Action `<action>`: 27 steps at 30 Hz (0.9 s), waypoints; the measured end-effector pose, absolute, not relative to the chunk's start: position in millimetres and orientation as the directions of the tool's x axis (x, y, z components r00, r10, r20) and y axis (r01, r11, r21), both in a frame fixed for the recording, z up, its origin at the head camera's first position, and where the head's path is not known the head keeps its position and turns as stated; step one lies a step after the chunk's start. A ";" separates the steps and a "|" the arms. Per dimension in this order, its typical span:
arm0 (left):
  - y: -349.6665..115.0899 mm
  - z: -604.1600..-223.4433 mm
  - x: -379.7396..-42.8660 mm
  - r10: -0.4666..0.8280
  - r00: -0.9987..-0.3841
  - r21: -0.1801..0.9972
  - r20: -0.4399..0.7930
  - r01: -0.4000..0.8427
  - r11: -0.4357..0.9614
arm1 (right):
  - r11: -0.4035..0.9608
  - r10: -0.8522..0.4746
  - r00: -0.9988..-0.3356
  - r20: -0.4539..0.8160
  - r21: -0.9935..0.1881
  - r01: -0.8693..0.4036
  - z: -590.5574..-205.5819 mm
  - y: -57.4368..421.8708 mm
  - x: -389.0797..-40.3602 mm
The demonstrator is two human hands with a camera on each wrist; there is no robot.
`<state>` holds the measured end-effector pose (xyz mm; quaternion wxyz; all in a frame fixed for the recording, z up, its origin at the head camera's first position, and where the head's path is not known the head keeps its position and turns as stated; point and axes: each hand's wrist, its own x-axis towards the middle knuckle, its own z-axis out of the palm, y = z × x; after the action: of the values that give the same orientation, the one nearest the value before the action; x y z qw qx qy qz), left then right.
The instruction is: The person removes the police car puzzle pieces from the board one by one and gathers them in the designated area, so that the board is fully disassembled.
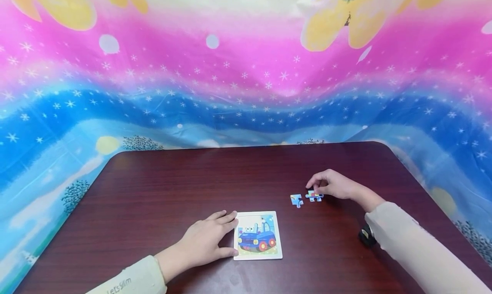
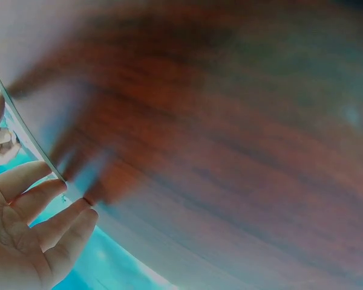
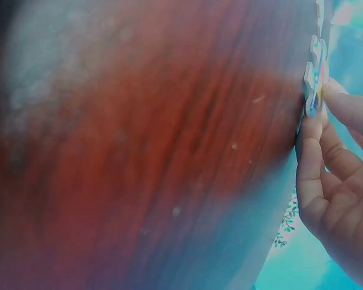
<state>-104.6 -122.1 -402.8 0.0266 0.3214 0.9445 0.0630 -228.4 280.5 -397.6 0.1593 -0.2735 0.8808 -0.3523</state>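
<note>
A square jigsaw puzzle board (image 1: 258, 257) with a pale rim lies near the table's front and shows a blue cartoon vehicle with red wheels. Its upper left part looks pale and bare. Against the board's left edge rests my left hand (image 1: 203, 240), fingers fairly straight and spread, thumb near the lower left corner. Farther right, my right hand (image 1: 338, 186) pinches a colourful puzzle piece (image 1: 313, 197) between thumb and fingers, close to the tabletop. Just left of it lies a loose light-blue puzzle piece (image 1: 295, 199). In the right wrist view the pieces (image 3: 316, 78) appear edge-on and may overlap.
The dark red-brown wooden table (image 1: 184, 178) has rounded far corners. A patterned pink and blue cloth (image 1: 230, 89) hangs behind it and along both sides. A black device (image 1: 367, 236) sits at my right wrist.
</note>
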 end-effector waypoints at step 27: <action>-123.6 -402.7 -103.4 0.687 -0.724 -0.008 -0.065 0.689 0.725 | 0.575 -0.707 -0.707 -0.027 -0.603 -0.553 -374.1 210.6 -199.0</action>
<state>-103.4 -123.6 -402.7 0.0286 0.3705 0.9283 -0.0159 -199.0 210.6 -374.1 0.1334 -0.3589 0.8774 -0.2890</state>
